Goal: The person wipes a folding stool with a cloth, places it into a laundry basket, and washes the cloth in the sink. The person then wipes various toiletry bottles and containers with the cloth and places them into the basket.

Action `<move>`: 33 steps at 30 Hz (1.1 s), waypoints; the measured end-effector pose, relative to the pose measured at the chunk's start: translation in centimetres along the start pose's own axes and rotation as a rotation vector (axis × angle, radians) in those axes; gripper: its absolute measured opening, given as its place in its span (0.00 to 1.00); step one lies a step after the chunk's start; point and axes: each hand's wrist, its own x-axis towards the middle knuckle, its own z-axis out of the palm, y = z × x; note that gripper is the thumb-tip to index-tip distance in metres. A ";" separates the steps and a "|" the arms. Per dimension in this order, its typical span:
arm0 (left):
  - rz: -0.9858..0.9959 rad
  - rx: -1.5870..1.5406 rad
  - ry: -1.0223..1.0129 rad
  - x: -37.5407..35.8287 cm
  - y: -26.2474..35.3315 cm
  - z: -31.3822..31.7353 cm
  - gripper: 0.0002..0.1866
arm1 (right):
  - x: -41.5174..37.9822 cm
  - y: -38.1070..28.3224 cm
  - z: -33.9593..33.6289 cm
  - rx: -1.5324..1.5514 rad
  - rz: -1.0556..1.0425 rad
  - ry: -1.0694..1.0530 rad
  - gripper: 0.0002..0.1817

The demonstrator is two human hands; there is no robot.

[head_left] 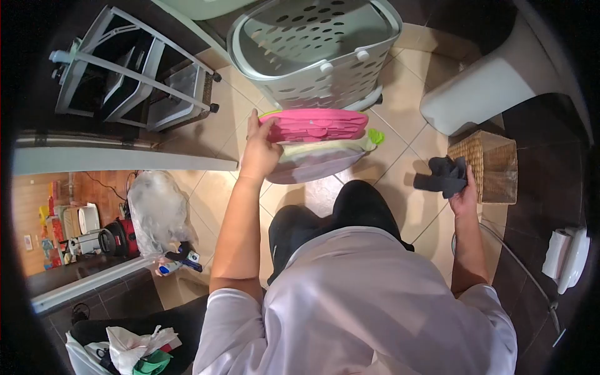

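My left hand (261,150) is closed on the left end of a pink folded plastic basket (315,125), its fingers over the top edge. Against the pink basket lies a pale yellow and greyish rounded item (319,164), with a bright green piece (375,136) at its right end. Out to the right, my right hand (464,197) grips a bunched dark grey cloth (445,177), which hangs over the tiles beside a wicker basket (484,165).
A grey perforated laundry basket (312,87) stands ahead on wheels. To its left is a metal-framed rack (150,81), and at right a white pedestal (481,84). A clear plastic bag (159,209) sits by the doorway. Toilet paper (556,253) hangs on the right wall.
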 end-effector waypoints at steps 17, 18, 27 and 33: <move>0.165 0.094 -0.015 -0.5 1.7 1.4 0.21 | 3.8 19.0 23.8 -1.691 -0.847 -1.087 0.29; 0.153 0.097 -0.013 -0.8 1.9 1.1 0.21 | 3.6 19.2 23.9 -1.793 -0.886 -1.093 0.30; 0.152 -0.094 -0.100 -7.3 2.1 0.1 0.20 | 11.4 14.7 22.1 -1.669 -0.905 -0.762 0.31; 0.056 -0.127 -0.259 -8.8 2.3 -2.5 0.20 | 11.7 17.0 23.7 -1.603 -0.898 -0.932 0.28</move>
